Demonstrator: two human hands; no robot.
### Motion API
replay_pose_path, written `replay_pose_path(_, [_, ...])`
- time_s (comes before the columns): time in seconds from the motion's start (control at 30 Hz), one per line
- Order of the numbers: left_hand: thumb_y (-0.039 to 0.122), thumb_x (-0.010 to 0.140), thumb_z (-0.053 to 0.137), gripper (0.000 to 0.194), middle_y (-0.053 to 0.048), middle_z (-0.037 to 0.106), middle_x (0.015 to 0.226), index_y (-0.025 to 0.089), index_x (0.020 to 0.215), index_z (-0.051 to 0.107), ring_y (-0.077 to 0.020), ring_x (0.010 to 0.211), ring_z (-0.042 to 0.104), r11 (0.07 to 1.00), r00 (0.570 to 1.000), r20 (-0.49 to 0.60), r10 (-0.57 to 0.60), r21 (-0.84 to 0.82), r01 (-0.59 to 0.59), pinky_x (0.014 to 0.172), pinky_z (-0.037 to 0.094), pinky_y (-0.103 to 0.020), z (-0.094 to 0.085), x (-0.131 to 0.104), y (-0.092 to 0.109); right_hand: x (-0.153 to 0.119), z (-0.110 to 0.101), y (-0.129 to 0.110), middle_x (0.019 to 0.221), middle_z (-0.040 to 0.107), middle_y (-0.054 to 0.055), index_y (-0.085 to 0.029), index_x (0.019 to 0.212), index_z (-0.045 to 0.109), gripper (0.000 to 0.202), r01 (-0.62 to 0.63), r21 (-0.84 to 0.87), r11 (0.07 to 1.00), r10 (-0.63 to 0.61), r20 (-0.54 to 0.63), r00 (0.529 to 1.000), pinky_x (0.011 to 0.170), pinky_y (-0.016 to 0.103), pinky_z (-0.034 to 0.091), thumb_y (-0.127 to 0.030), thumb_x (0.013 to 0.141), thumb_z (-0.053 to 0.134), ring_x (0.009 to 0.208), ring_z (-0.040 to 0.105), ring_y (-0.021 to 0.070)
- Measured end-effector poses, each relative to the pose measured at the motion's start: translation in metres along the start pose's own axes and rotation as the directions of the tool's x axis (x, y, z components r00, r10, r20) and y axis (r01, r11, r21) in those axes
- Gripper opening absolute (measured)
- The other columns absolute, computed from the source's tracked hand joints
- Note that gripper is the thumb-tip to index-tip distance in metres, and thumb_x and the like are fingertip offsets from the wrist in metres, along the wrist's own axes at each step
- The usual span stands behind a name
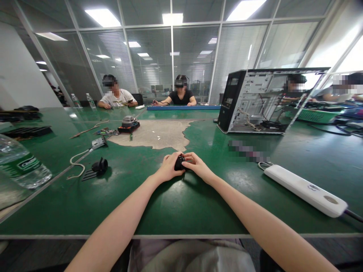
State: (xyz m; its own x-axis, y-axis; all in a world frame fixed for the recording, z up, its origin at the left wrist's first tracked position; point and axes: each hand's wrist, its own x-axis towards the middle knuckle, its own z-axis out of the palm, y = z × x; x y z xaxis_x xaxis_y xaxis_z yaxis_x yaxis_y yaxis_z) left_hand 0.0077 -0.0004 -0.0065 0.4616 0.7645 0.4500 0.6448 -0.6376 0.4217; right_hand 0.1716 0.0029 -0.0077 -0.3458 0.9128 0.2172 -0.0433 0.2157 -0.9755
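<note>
Both hands meet over the green tabletop [176, 211], around a small black part [179, 162] whose kind I cannot make out. My left hand [169, 168] wraps it from the left, with the thumb below and the fingers over its top. From the other side, my right hand [197, 167] pinches its right edge with thumb and fingertips. The hands cover much of the part. Just beyond them lies a bare beige patch [159, 132] of the table. Off to the left is a black plastic piece [99, 166] with thin prongs.
An open computer case [255, 102] stands at the back right. A white power strip [306, 190] lies at right. At left are a water bottle [24, 162], a metal connector piece [98, 142] and a motor-like assembly [129, 124]. Other people sit across the table.
</note>
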Motion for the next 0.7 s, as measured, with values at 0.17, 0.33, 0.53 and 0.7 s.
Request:
replay_pose_path(0.17, [0.028,0.065,0.061,0.058,-0.002,0.048,0.116,0.026,0.115,0.033,-0.0208,0.108,0.045,1.0,1.0,-0.004,0.016,0.0,-0.016,0.095,0.025,-0.038,-0.001,-0.001,0.001,-0.002,-0.002,-0.006,0.088,0.059,0.0,-0.021,0.088,0.05,0.032,-0.003,0.01,1.0,0.002,0.064,0.998,0.078,0.032,0.044,-0.025,0.062,0.068,0.081,0.057,0.0141])
replay_pose_path(0.33, [0.028,0.064,0.062,0.06,-0.002,0.048,0.117,0.027,0.116,0.032,-0.021,0.109,0.045,1.0,1.0,-0.011,0.007,0.003,-0.007,0.094,0.025,-0.038,0.0,-0.001,0.001,-0.004,0.0,-0.01,0.085,0.058,-0.002,-0.022,0.082,0.049,0.026,0.041,0.01,0.999,-0.041,0.038,0.998,0.078,0.031,0.044,-0.029,0.064,0.067,0.08,0.056,0.0132])
replay_pose_path(0.53, [0.029,0.064,0.062,0.06,-0.003,0.048,0.117,0.026,0.116,0.033,-0.0217,0.109,0.045,1.0,1.0,-0.006,-0.004,0.004,0.004,0.094,0.026,-0.038,0.001,0.0,0.0,0.0,0.0,0.0,0.089,0.058,0.0,-0.022,0.09,0.049,0.028,0.0,0.007,1.0,0.0,0.009,1.0,0.077,0.033,0.045,-0.03,0.067,0.064,0.079,0.056,0.0136])
replay_pose_path(0.7, [0.029,0.065,0.062,0.058,-0.003,0.048,0.117,0.026,0.115,0.033,-0.0211,0.108,0.045,1.0,1.0,-0.013,0.017,0.004,-0.016,0.094,0.026,-0.038,0.0,-0.001,0.0,-0.002,-0.002,-0.003,0.089,0.058,0.0,-0.022,0.089,0.05,0.03,-0.015,-0.001,1.0,0.015,0.057,0.998,0.077,0.032,0.044,-0.024,0.064,0.066,0.082,0.055,0.0141])
